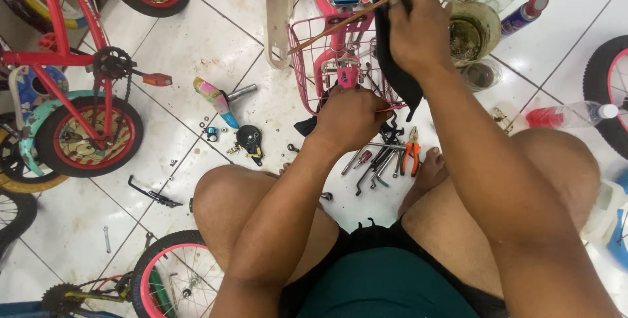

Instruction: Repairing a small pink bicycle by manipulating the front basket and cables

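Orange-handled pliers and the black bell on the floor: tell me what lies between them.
In the head view, between the orange-handled pliers and the black bell lie a small cluster of wrenches, scattered small nuts on the white tiles, and the left hand above them.

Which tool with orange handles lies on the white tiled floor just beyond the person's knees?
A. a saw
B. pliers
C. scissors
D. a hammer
B: the orange-handled pliers lie among the metal wrenches on the white tiled floor, below the pink wire basket.
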